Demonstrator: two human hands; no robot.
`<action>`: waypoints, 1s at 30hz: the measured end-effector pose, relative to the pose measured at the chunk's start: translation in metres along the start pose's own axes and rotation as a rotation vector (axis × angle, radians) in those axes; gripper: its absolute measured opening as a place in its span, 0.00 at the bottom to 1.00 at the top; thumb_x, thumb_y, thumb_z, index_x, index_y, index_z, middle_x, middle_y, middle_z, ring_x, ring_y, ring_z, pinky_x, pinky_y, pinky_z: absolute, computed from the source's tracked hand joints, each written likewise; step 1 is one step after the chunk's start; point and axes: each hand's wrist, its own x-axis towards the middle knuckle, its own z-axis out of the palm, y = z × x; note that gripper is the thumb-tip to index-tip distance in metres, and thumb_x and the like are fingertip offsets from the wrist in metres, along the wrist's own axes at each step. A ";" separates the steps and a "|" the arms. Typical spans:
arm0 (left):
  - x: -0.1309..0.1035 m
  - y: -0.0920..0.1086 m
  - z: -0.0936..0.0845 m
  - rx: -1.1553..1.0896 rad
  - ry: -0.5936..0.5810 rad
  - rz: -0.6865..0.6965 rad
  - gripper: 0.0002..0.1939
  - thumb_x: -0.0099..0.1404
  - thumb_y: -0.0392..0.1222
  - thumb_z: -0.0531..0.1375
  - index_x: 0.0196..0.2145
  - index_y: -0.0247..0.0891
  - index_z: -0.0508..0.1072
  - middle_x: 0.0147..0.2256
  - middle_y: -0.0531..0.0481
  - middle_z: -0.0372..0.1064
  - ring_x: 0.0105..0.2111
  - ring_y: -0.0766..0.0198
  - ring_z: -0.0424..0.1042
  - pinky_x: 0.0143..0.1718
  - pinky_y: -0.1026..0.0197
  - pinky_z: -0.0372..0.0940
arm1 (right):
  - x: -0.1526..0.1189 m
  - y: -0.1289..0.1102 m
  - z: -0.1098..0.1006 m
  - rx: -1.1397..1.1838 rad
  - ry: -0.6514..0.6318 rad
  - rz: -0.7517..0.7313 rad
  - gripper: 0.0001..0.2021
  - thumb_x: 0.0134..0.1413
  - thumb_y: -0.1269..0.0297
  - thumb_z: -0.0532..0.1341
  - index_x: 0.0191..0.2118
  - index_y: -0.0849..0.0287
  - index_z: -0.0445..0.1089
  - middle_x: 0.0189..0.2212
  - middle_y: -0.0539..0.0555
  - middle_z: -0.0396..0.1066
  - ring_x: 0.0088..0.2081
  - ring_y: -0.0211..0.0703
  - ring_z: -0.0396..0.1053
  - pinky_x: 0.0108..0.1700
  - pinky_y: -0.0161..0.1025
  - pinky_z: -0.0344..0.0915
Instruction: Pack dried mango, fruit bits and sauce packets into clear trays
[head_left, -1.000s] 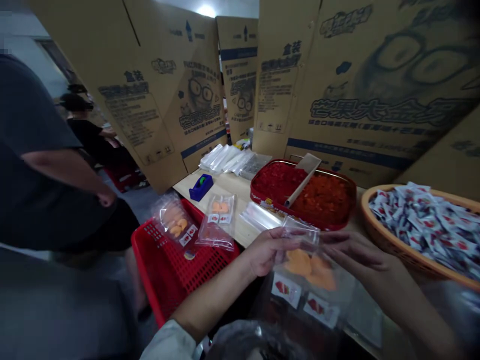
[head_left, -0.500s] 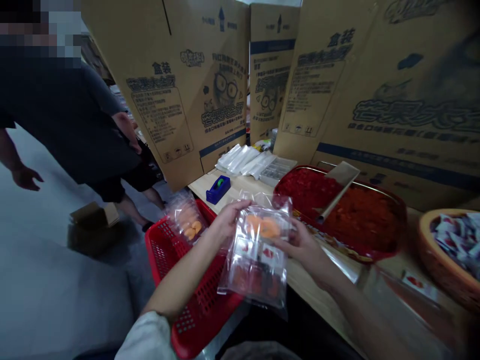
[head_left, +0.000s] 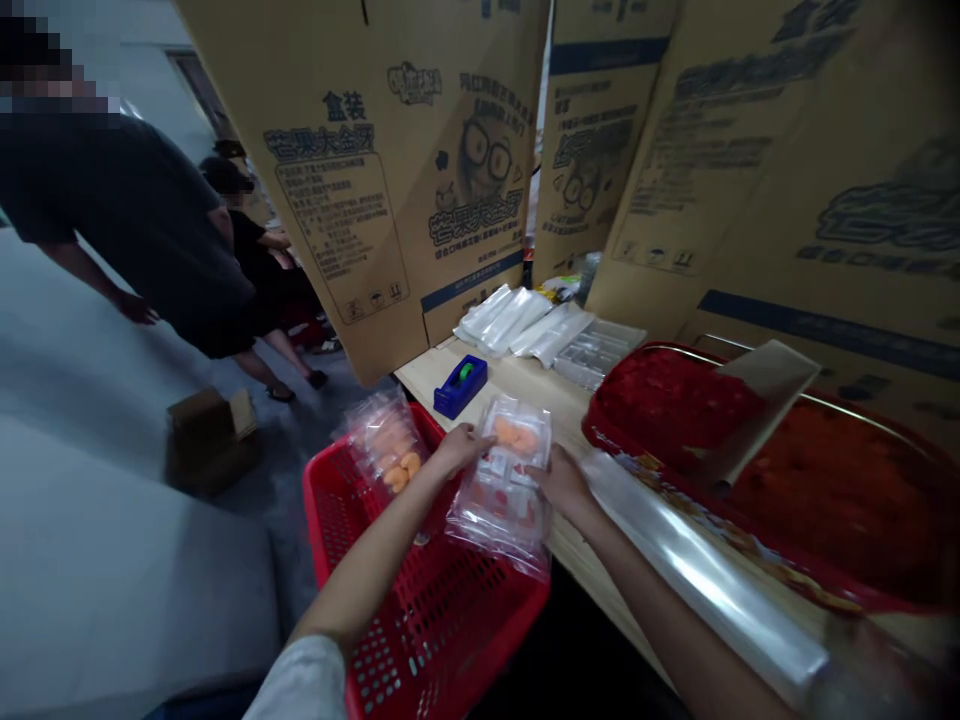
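Leaning in from below, the person's two bare arms met at a clear plastic packet (head_left: 501, 500), which lay tilted at the near edge of the wooden table (head_left: 570, 412), its lower end out over the red basket (head_left: 499, 620). Orange pieces (head_left: 516, 435) showed in its upper part, with pale squares and reddish spots, somewhat blurred, below them.

The left hand (head_left: 457, 450) was at the packet's upper left side, its forefinger stretched onto the plastic beside the orange pieces. The right hand (head_left: 568, 487) was at the right edge, one finger reaching across the packet's front and the others bent. Whether either thumb pinched the plastic from beneath could not be told.

Another clear packet (head_left: 384, 440), also with orange pieces, leaned at the basket's far left corner. Just beyond the left hand stood a blue tape dispenser (head_left: 451, 392) with a green roll, and behind it lay a fan of clear bags (head_left: 499, 320) beside a clear compartment tray (head_left: 600, 350). To the right, a long strip of shiny plastic (head_left: 697, 570) ran along a red container (head_left: 720, 530) holding red and orange food, with a flat-bladed scoop (head_left: 772, 410) resting across it. Printed cardboard (head_left: 330, 230) rose behind the table. At the left, a person in a dark shirt (head_left: 135, 210) was on their feet.
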 end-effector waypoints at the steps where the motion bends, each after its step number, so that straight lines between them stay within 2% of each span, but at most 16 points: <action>1: -0.002 -0.003 0.003 -0.019 -0.027 -0.004 0.29 0.44 0.45 0.67 0.42 0.27 0.68 0.31 0.42 0.70 0.34 0.57 0.69 0.33 0.62 0.60 | -0.001 0.001 0.000 0.027 -0.016 0.009 0.18 0.38 0.68 0.60 0.40 0.65 0.61 0.35 0.59 0.67 0.41 0.50 0.67 0.40 0.44 0.64; 5: -0.022 -0.003 0.008 -0.167 -0.115 0.040 0.21 0.46 0.46 0.65 0.33 0.27 0.70 0.28 0.43 0.69 0.25 0.63 0.67 0.26 0.63 0.60 | -0.015 -0.001 -0.001 0.309 -0.107 0.063 0.31 0.40 0.62 0.61 0.52 0.64 0.52 0.36 0.57 0.66 0.35 0.45 0.67 0.36 0.42 0.66; 8: -0.051 -0.007 -0.001 -0.310 -0.073 0.154 0.24 0.47 0.47 0.65 0.39 0.29 0.68 0.34 0.42 0.70 0.29 0.63 0.69 0.29 0.64 0.63 | -0.032 -0.005 0.005 0.350 -0.108 -0.049 0.36 0.39 0.61 0.62 0.55 0.62 0.48 0.39 0.57 0.65 0.37 0.44 0.67 0.38 0.43 0.67; 10: -0.073 -0.017 -0.011 -0.395 0.023 0.238 0.27 0.48 0.46 0.65 0.43 0.32 0.64 0.40 0.43 0.68 0.35 0.64 0.70 0.35 0.63 0.64 | -0.044 -0.007 0.015 0.309 -0.108 -0.165 0.37 0.40 0.61 0.61 0.57 0.60 0.47 0.43 0.58 0.63 0.40 0.44 0.66 0.41 0.43 0.66; 13: -0.098 -0.047 -0.026 -0.482 0.201 0.317 0.29 0.47 0.45 0.66 0.45 0.36 0.60 0.42 0.45 0.67 0.39 0.63 0.69 0.41 0.61 0.63 | -0.056 -0.009 0.034 0.257 -0.179 -0.305 0.34 0.45 0.63 0.58 0.59 0.58 0.45 0.48 0.59 0.59 0.45 0.43 0.63 0.45 0.43 0.64; 15: -0.102 -0.074 -0.031 -0.517 0.332 0.327 0.28 0.48 0.45 0.65 0.45 0.37 0.59 0.42 0.47 0.67 0.38 0.64 0.69 0.41 0.60 0.64 | -0.060 -0.009 0.041 0.248 -0.223 -0.336 0.33 0.47 0.64 0.56 0.59 0.57 0.45 0.49 0.59 0.58 0.48 0.43 0.61 0.47 0.42 0.63; 18: -0.088 -0.117 -0.029 -0.522 0.547 0.296 0.27 0.48 0.47 0.64 0.41 0.36 0.58 0.38 0.48 0.66 0.36 0.65 0.69 0.42 0.60 0.63 | -0.063 -0.005 0.036 0.208 -0.204 -0.340 0.29 0.49 0.64 0.55 0.58 0.58 0.47 0.49 0.60 0.58 0.48 0.43 0.61 0.46 0.43 0.64; 21: -0.062 -0.144 -0.023 -0.461 0.735 0.253 0.28 0.47 0.49 0.63 0.41 0.35 0.57 0.38 0.46 0.64 0.36 0.65 0.68 0.41 0.60 0.63 | -0.072 0.002 0.013 0.121 -0.156 -0.417 0.23 0.53 0.64 0.53 0.56 0.59 0.52 0.47 0.59 0.60 0.47 0.42 0.62 0.46 0.43 0.63; 23: -0.049 -0.150 -0.019 -0.393 0.849 0.234 0.27 0.50 0.50 0.60 0.43 0.34 0.56 0.41 0.43 0.62 0.40 0.63 0.67 0.43 0.59 0.62 | -0.084 0.009 -0.011 0.049 -0.058 -0.489 0.19 0.55 0.65 0.51 0.53 0.58 0.56 0.45 0.59 0.62 0.47 0.42 0.63 0.47 0.43 0.62; 26: -0.043 -0.147 -0.016 -0.243 0.961 0.221 0.28 0.51 0.50 0.59 0.45 0.32 0.56 0.45 0.38 0.60 0.45 0.57 0.63 0.47 0.54 0.59 | -0.116 0.023 -0.058 -0.065 0.175 -0.545 0.13 0.57 0.65 0.51 0.48 0.57 0.61 0.44 0.57 0.64 0.46 0.41 0.63 0.48 0.43 0.62; 28: -0.044 -0.144 -0.017 -0.119 0.965 0.233 0.30 0.49 0.51 0.61 0.45 0.30 0.59 0.48 0.34 0.59 0.50 0.49 0.59 0.51 0.48 0.55 | -0.140 0.038 -0.092 -0.156 0.359 -0.532 0.11 0.57 0.65 0.52 0.46 0.56 0.63 0.42 0.56 0.65 0.46 0.42 0.64 0.47 0.43 0.62; 30: -0.045 -0.146 -0.018 -0.001 1.004 0.243 0.41 0.45 0.52 0.63 0.53 0.29 0.56 0.55 0.30 0.49 0.58 0.43 0.45 0.57 0.43 0.40 | -0.162 0.058 -0.127 -0.277 0.549 -0.465 0.11 0.57 0.65 0.52 0.45 0.56 0.64 0.42 0.56 0.66 0.45 0.44 0.64 0.48 0.45 0.61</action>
